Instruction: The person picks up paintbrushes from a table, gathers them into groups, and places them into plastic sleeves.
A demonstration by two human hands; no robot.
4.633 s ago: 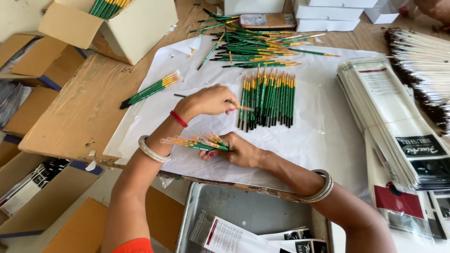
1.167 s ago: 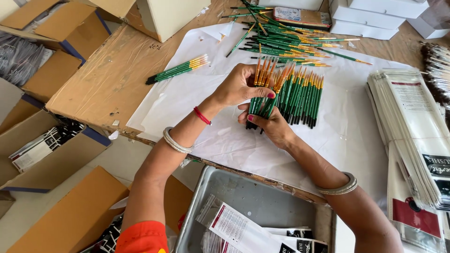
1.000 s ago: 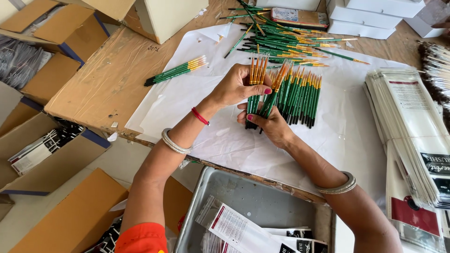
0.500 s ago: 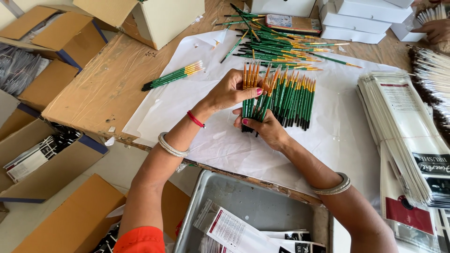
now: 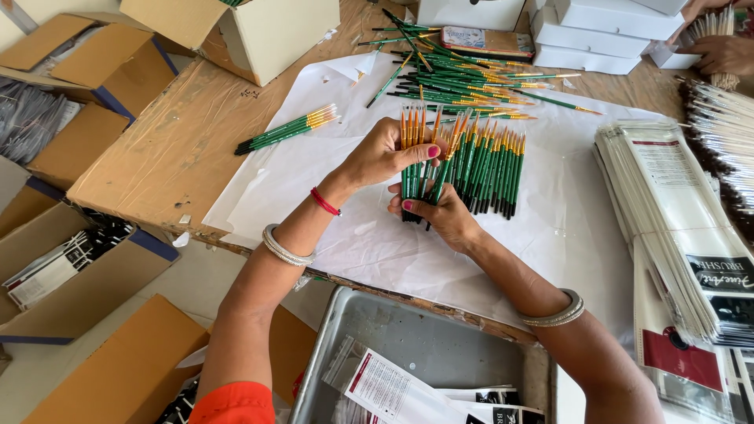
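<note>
Both hands hold a fan of green-handled paintbrushes with orange tips (image 5: 416, 161) above a white paper sheet (image 5: 369, 235). My left hand (image 5: 385, 153) grips the brushes near their upper ends. My right hand (image 5: 440, 213) clasps their lower ends from below. Right beside the held fan, a neat row of the same brushes (image 5: 491, 169) lies on the paper. A loose pile of brushes (image 5: 463, 78) lies farther back, and a small bundle (image 5: 287, 129) rests at the paper's left edge.
Stacked packaging cards (image 5: 683, 235) lie at right, white-handled brushes (image 5: 726, 133) beyond them. A metal tray (image 5: 424, 353) with printed sleeves sits below the table edge. Cardboard boxes (image 5: 86, 259) stand at left, white boxes (image 5: 597, 31) at the back. Another person's hands (image 5: 719, 43) work at top right.
Earlier my right hand held a few brushes flat on the paper. Both hands have since gathered a fan of brushes upright beside the laid row and keep adjusting it.
</note>
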